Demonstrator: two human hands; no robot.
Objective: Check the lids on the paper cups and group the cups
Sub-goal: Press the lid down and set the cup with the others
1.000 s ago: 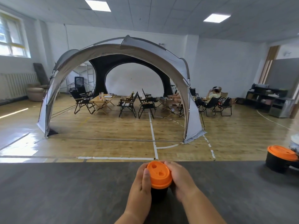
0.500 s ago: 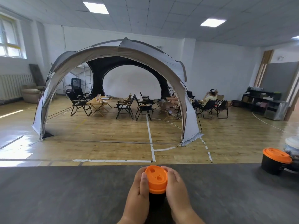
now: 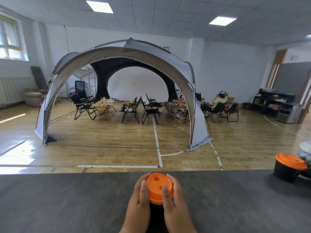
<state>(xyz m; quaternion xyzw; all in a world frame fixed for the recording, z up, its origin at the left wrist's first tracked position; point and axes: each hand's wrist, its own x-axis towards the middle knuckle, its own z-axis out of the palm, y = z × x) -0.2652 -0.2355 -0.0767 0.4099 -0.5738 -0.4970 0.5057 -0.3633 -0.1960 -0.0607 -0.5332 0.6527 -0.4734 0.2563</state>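
Gripping a black paper cup [image 3: 155,211] from both sides, the left hand [image 3: 139,206] and the right hand [image 3: 176,209] curl round its upper wall. The cup sits directly between the two palms. An orange lid [image 3: 159,186] with a sip hole and a small vent caps it, and the lid's top faces the camera. Each thumb lies along the near rim of this lid, the left thumb [image 3: 144,188] on one side and the right thumb [image 3: 165,191] on the other. The remaining fingertips wrap over the far rim. Whether the cup's base rests on the surface cannot be told, since the wrists hide it.

Beneath the hands spreads a dark grey tabletop [image 3: 67,202]. Far to the right of the right hand, well apart from it, a second black cup [image 3: 285,173] stands upright on the same surface under its own orange cap [image 3: 292,161]. Just beyond that cup, at the frame's edge, a blurred pale-lidded container [image 3: 305,151] is partly visible.

Past the table's far edge, ahead of both hands, lies a wooden floor [image 3: 117,140] with white court lines. On it stands a grey dome tent [image 3: 121,54] sheltering folding chairs [image 3: 129,110] and a low wooden table [image 3: 104,105]. A seated person [image 3: 218,100] rests to the tent's right, near dark shelving [image 3: 272,103].
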